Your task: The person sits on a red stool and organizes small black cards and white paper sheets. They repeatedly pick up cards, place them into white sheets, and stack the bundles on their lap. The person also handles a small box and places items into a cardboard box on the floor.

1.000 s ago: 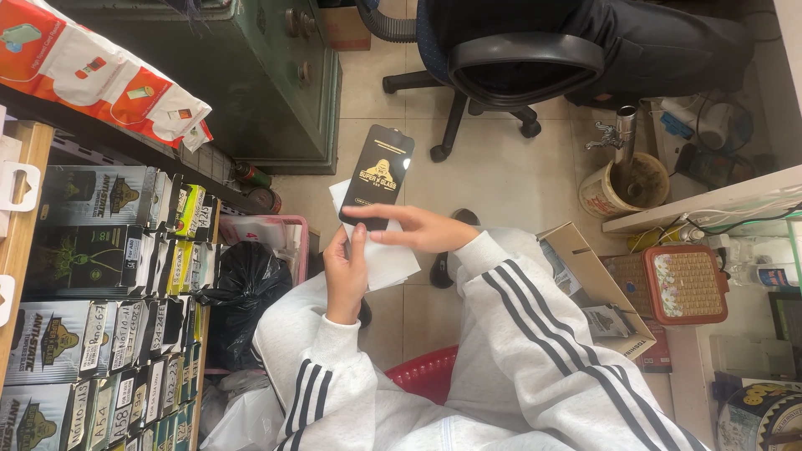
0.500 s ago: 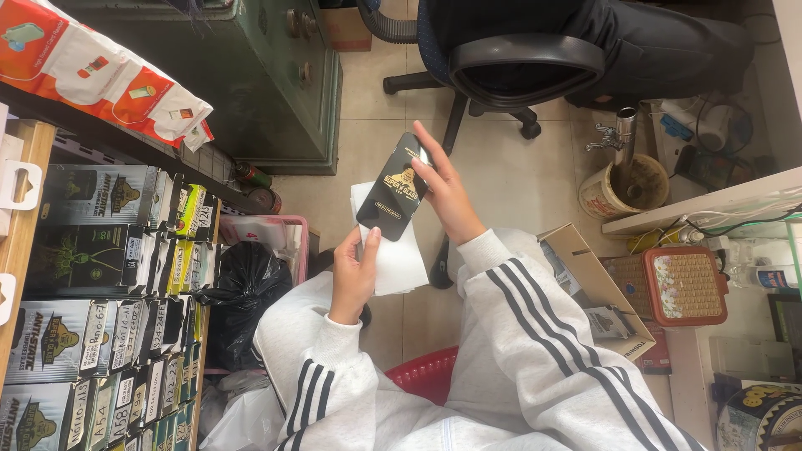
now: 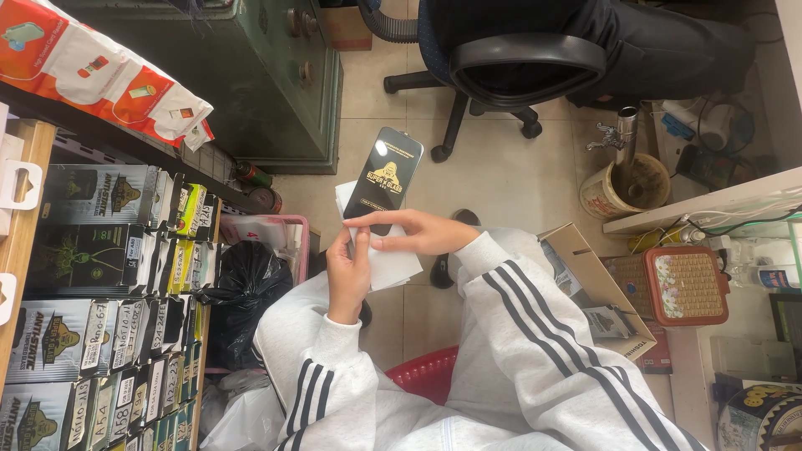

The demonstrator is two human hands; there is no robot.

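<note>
While seated above a tiled floor [image 3: 501,179], holding a black packet [image 3: 386,177] and a white sheet [image 3: 393,263] mid-air: left hand [image 3: 349,271] clenched on the sheet's left edge, right hand [image 3: 409,231] pinching the packet's lower end. Beside, at left, shelves of boxed packets [image 3: 92,276]; beyond, an office chair [image 3: 518,67].

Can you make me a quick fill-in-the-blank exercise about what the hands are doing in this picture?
1. Both hands hold a flat black package together with a ____ paper sleeve.
2. The right hand lies across the package from the right, while the ____ hand grips it from below.
3. Behind the package, on the tiled floor, stands a black office ____.
4. Under the person's striped sleeves sits a ____ plastic basket.

Missing words: white; left; chair; red
</note>
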